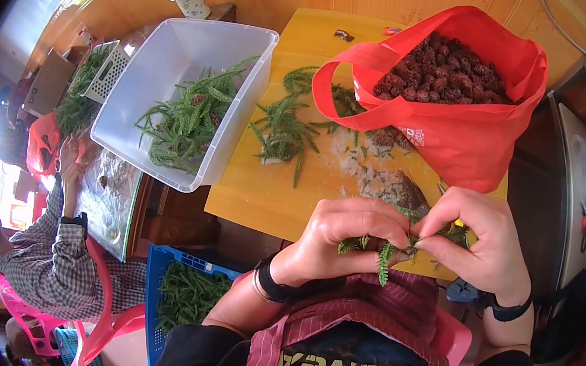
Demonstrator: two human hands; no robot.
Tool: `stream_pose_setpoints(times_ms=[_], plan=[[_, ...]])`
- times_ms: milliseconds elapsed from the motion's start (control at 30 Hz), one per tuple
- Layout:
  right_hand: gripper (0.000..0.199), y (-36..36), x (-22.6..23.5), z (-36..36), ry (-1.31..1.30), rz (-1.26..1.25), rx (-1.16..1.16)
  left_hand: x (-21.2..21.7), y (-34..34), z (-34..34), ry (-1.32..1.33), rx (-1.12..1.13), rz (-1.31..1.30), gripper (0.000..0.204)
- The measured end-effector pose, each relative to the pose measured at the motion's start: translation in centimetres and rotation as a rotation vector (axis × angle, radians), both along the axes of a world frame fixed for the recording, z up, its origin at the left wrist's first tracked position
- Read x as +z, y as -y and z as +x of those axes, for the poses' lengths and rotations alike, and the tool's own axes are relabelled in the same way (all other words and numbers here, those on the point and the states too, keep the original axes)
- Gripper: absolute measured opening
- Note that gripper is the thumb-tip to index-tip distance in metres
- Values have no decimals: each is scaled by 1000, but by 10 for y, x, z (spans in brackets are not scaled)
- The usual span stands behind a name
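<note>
My left hand [347,229] is closed around a green, needle-leaved sprig [385,261], whose leaves stick out below and beside the fingers. My right hand [485,242] meets it at the fingertips, pinching the same sprig's stem. More green leaves and a small yellow thing [460,223] show by the right palm; its kind is hidden. Both hands are over the near edge of a yellow table [246,191]. Just beyond them lies a dark brown, bristly clump [401,192] among pale crumbs. Loose green sprigs [286,129] lie further left on the table.
A red tote bag [459,136] full of pine cones [442,69] stands at the far right. To the left are a translucent bin [133,83] with sprigs and, below, a blue crate [155,291] of greenery. Another person [69,263] works at a side table.
</note>
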State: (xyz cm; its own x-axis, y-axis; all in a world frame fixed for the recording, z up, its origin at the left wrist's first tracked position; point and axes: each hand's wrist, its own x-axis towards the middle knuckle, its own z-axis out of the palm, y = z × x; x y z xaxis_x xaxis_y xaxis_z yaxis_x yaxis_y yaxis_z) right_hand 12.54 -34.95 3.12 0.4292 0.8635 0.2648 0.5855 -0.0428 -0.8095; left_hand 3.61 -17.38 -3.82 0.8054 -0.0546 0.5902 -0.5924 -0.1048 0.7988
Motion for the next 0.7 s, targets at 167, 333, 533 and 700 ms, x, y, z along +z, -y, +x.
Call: stream_pose_setpoints(times_ms=[167,333,533,700], plan=[[15,-4,1,-3,-122,-44,-60,-1,0,3,71,13,48,27],[15,-1,2,0,-169,-79,22,2,0,1,52,1,64,27],[11,1,-3,-3,-300,-73,-34,3,2,2,79,26,69,27],[15,0,-11,-6,19,104,-127,5,9,-2,129,172,151,27]])
